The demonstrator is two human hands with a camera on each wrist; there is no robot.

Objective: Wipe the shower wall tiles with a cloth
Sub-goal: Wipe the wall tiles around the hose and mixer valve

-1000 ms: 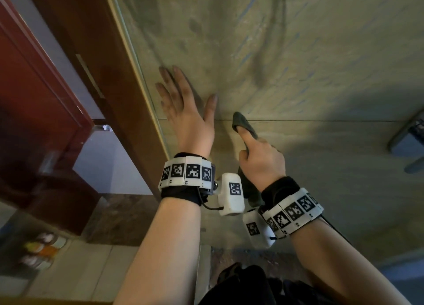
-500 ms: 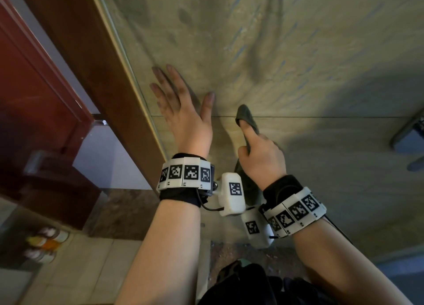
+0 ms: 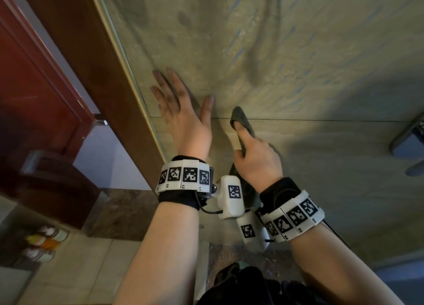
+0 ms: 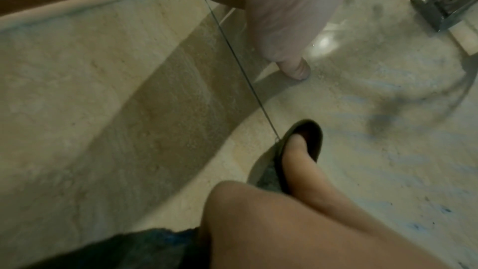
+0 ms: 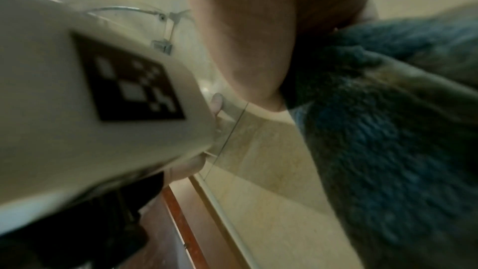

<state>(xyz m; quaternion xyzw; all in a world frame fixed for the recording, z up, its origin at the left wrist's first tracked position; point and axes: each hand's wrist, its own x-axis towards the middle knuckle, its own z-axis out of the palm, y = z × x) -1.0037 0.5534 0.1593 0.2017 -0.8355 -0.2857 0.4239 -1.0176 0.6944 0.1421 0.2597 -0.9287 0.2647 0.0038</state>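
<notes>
Here the dark cloth lies against the beige shower wall tiles, its tip on the horizontal grout line, pressed there by the outstretched forefinger of the right hand; the other fingers of that hand curl around the bunched cloth, which trails down toward the wrist. Just to the left, the left hand is spread flat on the tile, fingers straight and apart, holding nothing, close beside the pale strip that edges the brown wooden door frame.

The left wrist view adds the cloth wrapped round the fingertip like a hood, and a metal bracket high on the wall, which the head view does not show. The right wrist view shows the cloth's fuzzy blue-green pile up close, though much of that picture is taken up by a white tagged camera housing.

Against the frame half a second back, both hands sit almost where they were; the cloth tip, then just above the grout line, now lies on it.

The right palm and its curled fingers are hidden behind the back of the hand. At the far right edge a dark metal fixture is cut off, and the jars low on the left are too blurred to read.
</notes>
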